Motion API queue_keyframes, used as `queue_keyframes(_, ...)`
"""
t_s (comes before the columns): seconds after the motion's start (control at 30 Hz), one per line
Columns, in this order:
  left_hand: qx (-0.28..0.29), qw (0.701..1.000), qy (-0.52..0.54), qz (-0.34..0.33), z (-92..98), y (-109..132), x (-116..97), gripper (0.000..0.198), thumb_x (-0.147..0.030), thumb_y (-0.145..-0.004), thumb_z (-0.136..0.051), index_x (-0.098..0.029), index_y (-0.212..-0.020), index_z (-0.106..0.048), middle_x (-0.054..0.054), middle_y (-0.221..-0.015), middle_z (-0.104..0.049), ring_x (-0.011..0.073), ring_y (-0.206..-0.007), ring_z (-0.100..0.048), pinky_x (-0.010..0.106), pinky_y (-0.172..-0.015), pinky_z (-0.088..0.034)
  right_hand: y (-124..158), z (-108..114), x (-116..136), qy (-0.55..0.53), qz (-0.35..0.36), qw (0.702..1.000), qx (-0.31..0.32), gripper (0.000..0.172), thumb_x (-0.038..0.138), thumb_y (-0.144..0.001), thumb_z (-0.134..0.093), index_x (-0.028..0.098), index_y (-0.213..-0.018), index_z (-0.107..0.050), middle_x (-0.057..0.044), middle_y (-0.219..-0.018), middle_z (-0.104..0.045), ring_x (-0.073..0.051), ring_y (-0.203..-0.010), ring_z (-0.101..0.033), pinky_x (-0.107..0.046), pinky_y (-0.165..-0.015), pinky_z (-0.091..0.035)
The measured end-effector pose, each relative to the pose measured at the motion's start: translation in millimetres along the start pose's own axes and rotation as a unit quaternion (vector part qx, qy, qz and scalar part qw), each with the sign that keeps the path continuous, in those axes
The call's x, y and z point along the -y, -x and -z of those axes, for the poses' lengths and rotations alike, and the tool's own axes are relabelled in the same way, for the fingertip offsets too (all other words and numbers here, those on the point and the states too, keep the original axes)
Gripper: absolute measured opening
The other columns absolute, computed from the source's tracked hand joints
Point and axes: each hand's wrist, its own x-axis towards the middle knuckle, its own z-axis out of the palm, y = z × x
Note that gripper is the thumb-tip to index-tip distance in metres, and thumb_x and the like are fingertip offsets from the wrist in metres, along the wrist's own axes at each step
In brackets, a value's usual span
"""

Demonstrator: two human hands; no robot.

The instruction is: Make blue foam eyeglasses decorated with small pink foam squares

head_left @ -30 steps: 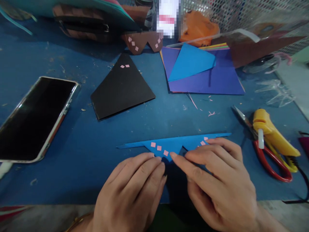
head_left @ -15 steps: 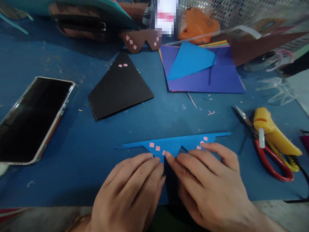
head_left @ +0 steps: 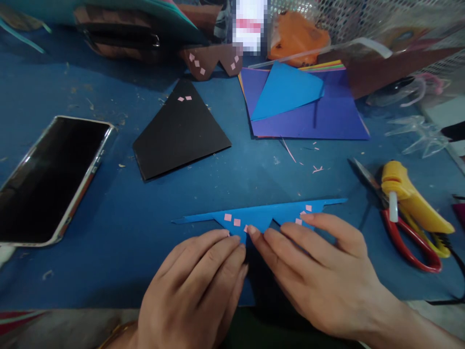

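Our L hand [head_left: 192,286] has fingers bunched at the blue cutout's [head_left: 259,212] lower edge, prob. to steady it; thumb hidden, so can't tell if it pinches. Our R hand [head_left: 323,276] is part-spread, index tip at a pink square [head_left: 246,229], prob. holding it down. Cutout's on the table [head_left: 90,276] nr. its front edge, handy for both. To R, scissors [head_left: 407,245] & glue gun [head_left: 417,198] overlap, within reach; to L, phone [head_left: 54,179]. Beyond: black paper [head_left: 181,135], purple stack [head_left: 312,123], brown cutout [head_left: 203,60].
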Motion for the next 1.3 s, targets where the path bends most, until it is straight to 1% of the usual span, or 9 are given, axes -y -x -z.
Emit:
queue_keyframes(0.07, 0.002, 1.000, 0.001, -0.001, -0.4, -0.4, 0.1, 0.017, -0.013, -0.088, -0.066, -0.014, -0.103, -0.073, 0.002, -0.105, -0.076, 0.0177, -0.105, -0.066, 0.031, -0.096, -0.048, 0.5, -0.2, 1.1, -0.053, -0.056, 0.997, -0.012, 0.034, 0.015, -0.094, -0.047, 0.012, -0.120, -0.067, -0.003, -0.098, -0.072, -0.018, -0.095, -0.054, -0.041, -0.097, -0.035)
queue_keyframes(0.13, 0.003, 1.000, 0.002, -0.001, 0.1, -0.8, 0.8, 0.017, -0.013, -0.088, -0.066, -0.014, -0.104, -0.073, 0.001, -0.105, -0.076, 0.0171, -0.105, -0.066, 0.031, -0.097, -0.048, 0.0, -0.1, 3.5, -0.106, -0.106, 0.988, -0.024, 0.033, 0.016, -0.092, -0.049, 0.014, -0.119, -0.068, -0.003, -0.092, -0.070, -0.017, -0.088, -0.055, -0.040, -0.091, -0.037)
queue_keyframes(0.27, 0.003, 1.000, -0.005, -0.007, 2.1, -1.4, 2.8, 0.017, -0.016, -0.089, -0.065, -0.014, -0.104, -0.072, 0.002, -0.106, -0.075, 0.0175, -0.105, -0.065, 0.032, -0.096, -0.048, -2.9, -2.9, 10.8, -0.181, -0.152, 0.972, -0.012, 0.034, 0.020, -0.091, -0.049, 0.011, -0.118, -0.068, -0.005, -0.089, -0.067, -0.017, -0.079, -0.054, -0.040, -0.081, -0.038)
queue_keyframes(0.37, 0.006, 1.000, -0.007, -0.016, 2.3, -1.7, 3.5, 0.016, -0.015, -0.091, -0.062, -0.014, -0.103, -0.072, 0.003, -0.106, -0.075, 0.0179, -0.105, -0.065, 0.032, -0.095, -0.049, -3.6, -8.0, 14.9, -0.169, -0.145, 0.975, -0.001, 0.038, 0.024, -0.091, -0.049, 0.008, -0.121, -0.066, -0.007, -0.091, -0.066, -0.019, -0.081, -0.053, -0.040, -0.081, -0.036)
queue_keyframes(0.47, 0.007, 1.000, -0.004, -0.013, 1.5, -1.6, 2.7, 0.016, -0.014, -0.090, -0.063, -0.013, -0.103, -0.072, 0.002, -0.105, -0.075, 0.0172, -0.105, -0.065, 0.031, -0.095, -0.049, -2.0, -11.8, 16.1, -0.154, -0.125, 0.980, 0.005, 0.039, 0.022, -0.092, -0.048, 0.005, -0.123, -0.065, -0.008, -0.091, -0.066, -0.020, -0.083, -0.053, -0.041, -0.085, -0.036)
queue_keyframes(0.8, 0.008, 1.000, -0.001, -0.008, 1.2, -0.6, 1.9, 0.017, -0.015, -0.091, -0.063, -0.012, -0.104, -0.072, 0.004, -0.106, -0.074, 0.0168, -0.109, -0.062, 0.030, -0.100, -0.045, 2.9, -16.2, 9.9, -0.135, -0.091, 0.986, 0.014, 0.039, 0.016, -0.095, -0.042, 0.008, -0.128, -0.061, -0.005, -0.095, -0.068, -0.019, -0.086, -0.052, -0.041, -0.090, -0.033)
queue_keyframes(0.97, 0.014, 1.000, -0.008, -0.008, 1.6, -0.2, 2.6, 0.017, -0.015, -0.091, -0.063, -0.012, -0.105, -0.072, 0.004, -0.107, -0.075, 0.0175, -0.109, -0.062, 0.032, -0.099, -0.045, 7.3, -16.8, 7.8, -0.123, -0.074, 0.989, 0.020, 0.039, 0.013, -0.096, -0.044, 0.008, -0.132, -0.058, -0.004, -0.097, -0.068, -0.018, -0.091, -0.053, -0.041, -0.097, -0.031)
queue_keyframes(1.2, 0.018, 1.000, -0.002, -0.004, 2.5, -2.6, 2.6, 0.017, -0.016, -0.090, -0.064, -0.014, -0.105, -0.073, 0.002, -0.105, -0.075, 0.0167, -0.107, -0.063, 0.031, -0.097, -0.046, 14.8, -12.5, 10.0, -0.140, -0.103, 0.984, -0.045, 0.037, 0.013, -0.093, -0.046, 0.008, -0.125, -0.064, -0.005, -0.094, -0.067, -0.016, -0.087, -0.054, -0.042, -0.097, -0.034)
queue_keyframes(1.3, 0.020, 1.000, -0.007, -0.004, 2.7, -2.6, 2.7, 0.017, -0.016, -0.091, -0.064, -0.014, -0.106, -0.072, 0.002, -0.107, -0.075, 0.0169, -0.108, -0.063, 0.031, -0.098, -0.045, 15.0, -11.8, 10.7, -0.123, -0.100, 0.987, -0.026, 0.038, 0.017, -0.094, -0.045, 0.009, -0.126, -0.063, -0.005, -0.094, -0.067, -0.018, -0.088, -0.053, -0.042, -0.095, -0.033)
